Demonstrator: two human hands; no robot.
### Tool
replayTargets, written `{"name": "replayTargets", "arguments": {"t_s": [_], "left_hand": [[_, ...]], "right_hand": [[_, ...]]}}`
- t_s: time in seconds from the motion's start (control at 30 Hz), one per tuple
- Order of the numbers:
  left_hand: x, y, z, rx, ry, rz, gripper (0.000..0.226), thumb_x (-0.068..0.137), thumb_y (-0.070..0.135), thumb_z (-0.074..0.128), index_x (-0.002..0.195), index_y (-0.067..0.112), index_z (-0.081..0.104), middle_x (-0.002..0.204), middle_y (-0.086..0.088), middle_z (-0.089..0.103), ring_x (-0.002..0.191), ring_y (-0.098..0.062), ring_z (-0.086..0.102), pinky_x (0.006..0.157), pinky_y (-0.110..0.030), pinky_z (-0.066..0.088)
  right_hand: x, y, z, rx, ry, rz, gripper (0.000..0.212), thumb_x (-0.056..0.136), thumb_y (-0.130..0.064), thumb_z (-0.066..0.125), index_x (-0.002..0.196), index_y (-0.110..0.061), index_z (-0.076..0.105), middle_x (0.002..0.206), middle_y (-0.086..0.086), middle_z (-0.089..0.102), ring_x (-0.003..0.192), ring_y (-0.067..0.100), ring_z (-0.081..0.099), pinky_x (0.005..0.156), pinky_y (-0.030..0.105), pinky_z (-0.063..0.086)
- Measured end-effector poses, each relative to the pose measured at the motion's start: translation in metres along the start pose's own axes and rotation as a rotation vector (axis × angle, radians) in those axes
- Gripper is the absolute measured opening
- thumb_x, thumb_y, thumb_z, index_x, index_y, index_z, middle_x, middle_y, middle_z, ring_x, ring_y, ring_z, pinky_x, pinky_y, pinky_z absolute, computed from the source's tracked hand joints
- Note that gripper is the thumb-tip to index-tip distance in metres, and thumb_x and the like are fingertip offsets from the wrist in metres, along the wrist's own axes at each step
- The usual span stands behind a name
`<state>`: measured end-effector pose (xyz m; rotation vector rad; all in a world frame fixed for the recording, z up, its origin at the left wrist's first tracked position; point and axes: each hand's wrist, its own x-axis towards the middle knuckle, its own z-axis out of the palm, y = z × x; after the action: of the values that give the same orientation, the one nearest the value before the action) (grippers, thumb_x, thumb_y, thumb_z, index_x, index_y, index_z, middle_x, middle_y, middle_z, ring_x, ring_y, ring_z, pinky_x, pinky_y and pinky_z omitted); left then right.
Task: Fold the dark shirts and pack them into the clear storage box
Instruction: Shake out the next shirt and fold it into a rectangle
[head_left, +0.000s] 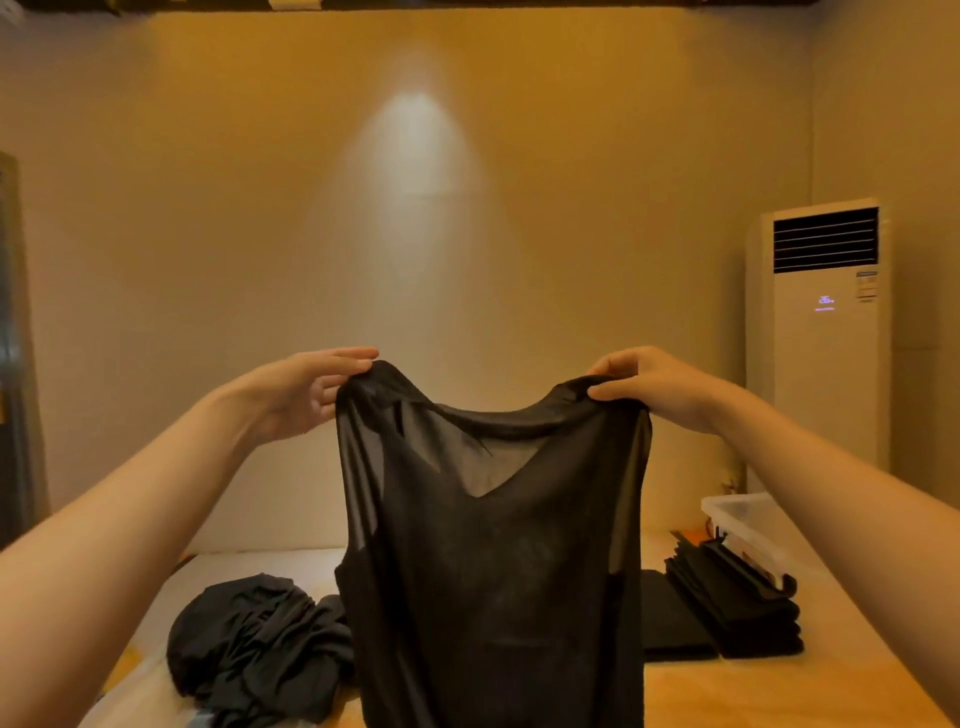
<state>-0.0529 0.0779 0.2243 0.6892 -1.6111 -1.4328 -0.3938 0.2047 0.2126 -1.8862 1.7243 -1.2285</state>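
Holding dark shirt (488, 561) aloft | left hand (304, 397) pinches shoulder | right hand (657, 387) pinches shoulder

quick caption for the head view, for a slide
Sheer dark shirt held up at the shoulders by left hand and right hand; crumpled pile left, folded stack and clear box right.

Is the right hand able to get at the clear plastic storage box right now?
Probably not yet: the right hand pinches a shoulder of the sheer dark shirt, shared with the left hand. Otherwise the clear plastic storage box lies to its right, just past the stack of folded dark shirts.
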Motion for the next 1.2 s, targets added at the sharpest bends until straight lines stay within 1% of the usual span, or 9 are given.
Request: {"name": "replayTargets", "arguments": {"t_s": [0.17, 0.33, 0.43, 0.53, 0.67, 0.83, 0.93, 1.1, 1.2], "left_hand": [[0.012, -0.006, -0.001, -0.339, -0.173, -0.035, 0.08, 0.027, 0.011, 0.099, 0.099, 0.012, 0.062, 0.09, -0.006, 0.073, 0.077, -0.017, 0.072, 0.063, -0.027, 0.058], [0.019, -0.001, 0.003, -0.385, -0.165, 0.079, 0.09, 0.019, 0.003, 0.095, 0.104, 0.02, 0.07, 0.1, -0.005, 0.074, 0.083, -0.019, 0.073, 0.061, -0.028, 0.058], [0.019, 0.005, 0.012, -0.297, -0.093, 0.128, 0.063, 0.041, -0.001, 0.091, 0.098, 0.017, 0.071, 0.088, -0.006, 0.071, 0.076, -0.017, 0.071, 0.063, -0.025, 0.058], [0.014, 0.013, 0.021, -0.067, -0.019, 0.178, 0.036, 0.078, -0.007, 0.062, 0.107, 0.014, 0.062, 0.109, -0.007, 0.06, 0.095, -0.016, 0.063, 0.079, -0.023, 0.053], [0.003, 0.019, 0.019, 0.345, 0.033, 0.236, 0.022, 0.084, -0.004, 0.064, 0.1, 0.01, 0.067, 0.112, -0.011, 0.062, 0.105, -0.02, 0.059, 0.085, -0.022, 0.046], [0.001, 0.016, 0.019, 0.905, 0.122, 0.366, 0.001, 0.083, 0.013, 0.073, 0.084, 0.013, 0.073, 0.078, -0.005, 0.066, 0.074, -0.017, 0.055, 0.064, -0.022, 0.04], [-0.002, 0.016, 0.021, 0.902, 0.118, 0.365, 0.012, 0.089, 0.023, 0.067, 0.082, 0.015, 0.071, 0.08, -0.005, 0.067, 0.077, -0.019, 0.058, 0.064, -0.023, 0.043], [-0.002, 0.026, 0.029, 0.718, 0.157, 0.421, 0.036, 0.096, 0.036, 0.052, 0.096, 0.004, 0.068, 0.105, -0.019, 0.065, 0.1, -0.03, 0.06, 0.083, -0.03, 0.046], [0.0, 0.043, 0.039, 0.622, 0.198, 0.52, 0.048, 0.099, 0.039, 0.047, 0.098, -0.006, 0.064, 0.095, -0.023, 0.061, 0.088, -0.029, 0.058, 0.078, -0.031, 0.042]], "right_hand": [[0.016, -0.004, 0.003, -0.009, 0.173, -0.082, 0.026, 0.093, -0.03, 0.061, 0.09, -0.004, 0.065, 0.079, 0.005, 0.064, 0.073, 0.012, 0.06, 0.067, 0.022, 0.045], [0.034, -0.013, -0.001, 0.067, 0.329, -0.167, 0.034, 0.095, -0.036, 0.057, 0.096, -0.003, 0.064, 0.088, 0.011, 0.065, 0.078, 0.016, 0.059, 0.068, 0.025, 0.042], [0.039, -0.017, -0.006, 0.146, 0.296, -0.167, 0.032, 0.096, -0.036, 0.055, 0.101, -0.006, 0.067, 0.097, 0.011, 0.067, 0.088, 0.019, 0.062, 0.077, 0.029, 0.047], [0.039, -0.018, -0.009, 0.179, 0.23, -0.179, 0.029, 0.096, -0.035, 0.054, 0.096, -0.01, 0.068, 0.094, 0.006, 0.067, 0.089, 0.019, 0.063, 0.078, 0.03, 0.047], [0.033, -0.017, -0.011, 0.271, 0.18, -0.21, 0.024, 0.097, -0.029, 0.053, 0.082, -0.016, 0.066, 0.075, -0.007, 0.065, 0.074, 0.008, 0.062, 0.07, 0.026, 0.043], [0.021, -0.007, -0.004, 0.259, 0.242, -0.24, 0.025, 0.098, -0.029, 0.053, 0.083, -0.013, 0.064, 0.077, -0.003, 0.062, 0.073, 0.009, 0.057, 0.067, 0.023, 0.042], [0.015, -0.001, -0.003, 0.162, 0.352, -0.255, 0.026, 0.098, -0.03, 0.051, 0.086, -0.01, 0.063, 0.079, 0.0, 0.058, 0.074, 0.01, 0.054, 0.066, 0.02, 0.04], [0.014, -0.014, -0.013, 0.021, 0.519, -0.297, 0.027, 0.099, -0.032, 0.05, 0.078, -0.017, 0.057, 0.071, 0.001, 0.053, 0.067, 0.015, 0.049, 0.064, 0.032, 0.035], [0.012, -0.036, -0.024, -0.049, 0.588, -0.324, 0.027, 0.099, -0.031, 0.049, 0.075, -0.02, 0.055, 0.069, -0.001, 0.052, 0.064, 0.014, 0.047, 0.06, 0.032, 0.034]]}}
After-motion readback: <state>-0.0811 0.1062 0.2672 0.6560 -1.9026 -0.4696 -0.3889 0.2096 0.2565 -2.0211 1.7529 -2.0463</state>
